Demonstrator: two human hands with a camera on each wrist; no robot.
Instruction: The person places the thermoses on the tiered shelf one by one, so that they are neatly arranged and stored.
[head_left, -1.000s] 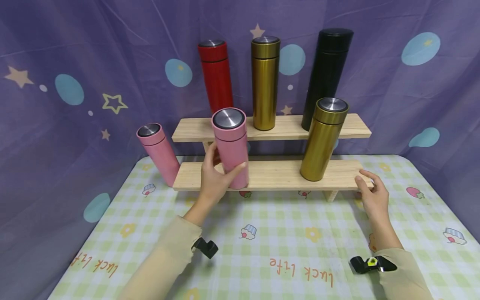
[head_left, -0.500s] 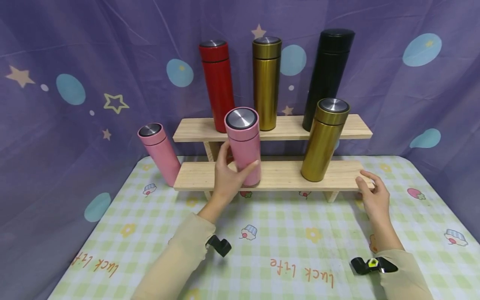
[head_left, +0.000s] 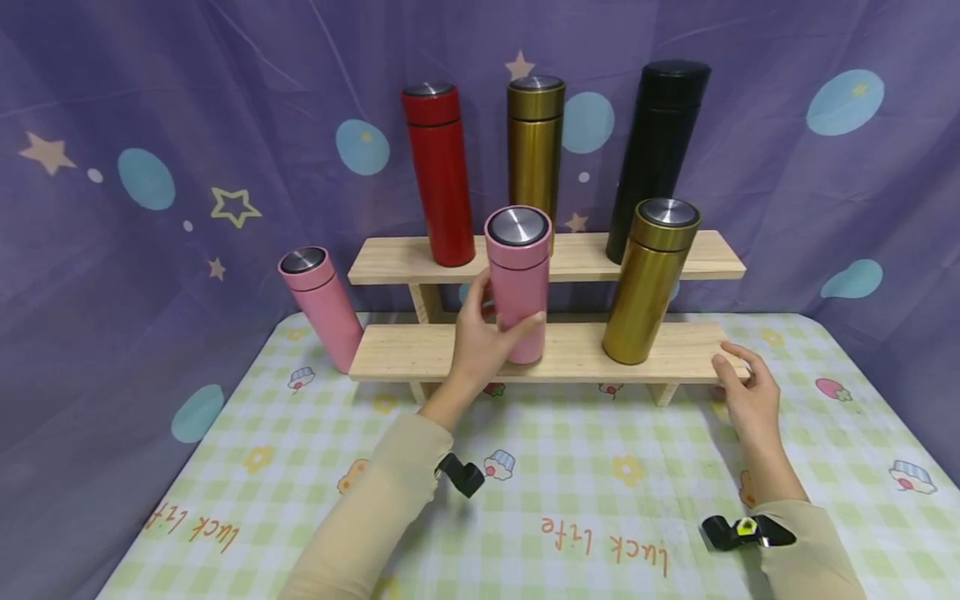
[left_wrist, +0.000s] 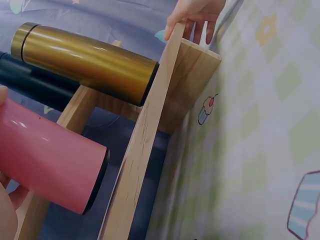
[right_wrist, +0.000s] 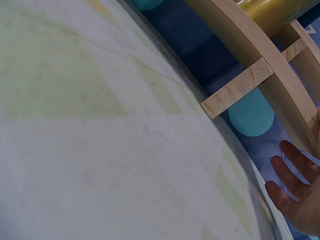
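My left hand [head_left: 480,337] grips a pink thermos [head_left: 519,283] with a steel-topped lid, thumb across its front. In the left wrist view the dark base of this pink thermos [left_wrist: 60,160] hangs just above the lower board, not touching it. My right hand [head_left: 750,396] holds the right end of the two-tier wooden shelf's lower board [head_left: 570,354], thumb and forefinger at the corner. Its other fingers [right_wrist: 287,175] spread loosely below the board in the right wrist view. A gold thermos [head_left: 648,283] stands on that board, right of the held one.
On the upper board [head_left: 577,268] stand a red thermos [head_left: 441,179], another gold thermos [head_left: 535,142], partly hidden, and a black thermos [head_left: 656,158]. A second pink thermos [head_left: 324,310] stands on the checked tablecloth [head_left: 570,475], left of the shelf. A purple curtain [head_left: 262,108] hangs behind.
My left hand has carried the pink thermos to the right and slightly up along the lower board, from in front of the red thermos to in front of the gold one. My right hand stays put.
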